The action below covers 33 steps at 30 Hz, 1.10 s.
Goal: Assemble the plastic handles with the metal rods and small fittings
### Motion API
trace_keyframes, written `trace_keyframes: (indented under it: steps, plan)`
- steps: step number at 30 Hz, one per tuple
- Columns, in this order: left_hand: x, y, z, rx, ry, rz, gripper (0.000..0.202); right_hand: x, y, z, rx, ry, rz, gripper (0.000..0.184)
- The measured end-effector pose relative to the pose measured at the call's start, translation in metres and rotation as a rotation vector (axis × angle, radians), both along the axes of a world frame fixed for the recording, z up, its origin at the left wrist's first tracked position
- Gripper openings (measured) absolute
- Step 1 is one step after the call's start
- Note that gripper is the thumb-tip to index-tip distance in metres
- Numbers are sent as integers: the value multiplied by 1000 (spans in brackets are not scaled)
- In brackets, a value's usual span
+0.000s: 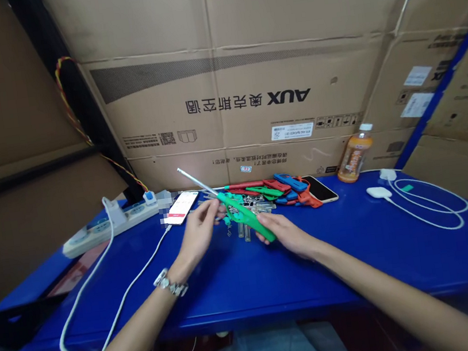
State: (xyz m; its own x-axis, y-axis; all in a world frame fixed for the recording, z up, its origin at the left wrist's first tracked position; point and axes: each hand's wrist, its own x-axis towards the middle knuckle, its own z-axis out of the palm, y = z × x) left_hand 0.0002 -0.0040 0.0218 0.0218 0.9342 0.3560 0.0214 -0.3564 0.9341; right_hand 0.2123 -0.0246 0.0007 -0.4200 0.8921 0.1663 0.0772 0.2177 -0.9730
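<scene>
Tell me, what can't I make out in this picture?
All in the head view:
Lighter: part of its grip is hidden by the right hand.
Left hand: whether it pinches anything is too small and blurred to tell.
Dark phone: its left part lies behind an orange piece.
Bottle: label print too small and blurred.
Forearms: cut off by the bottom edge.

Orange drink bottle [352, 159], white power strip [134, 217], printed cardboard [155, 108]
</scene>
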Motion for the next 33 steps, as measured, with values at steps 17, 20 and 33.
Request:
trace_keyframes:
  steps: [17,20,33]
  plan:
    - [15,5,-1,313,1070,-459,31,16,-15,-8,572,-848,-2,25]
    - [17,4,-6,302,1097,-446,26,28,-10,-11,569,-717,-119,27]
    - [57,12,-1,423,1084,-507,32,61,0,-9,236,-981,-527,20]
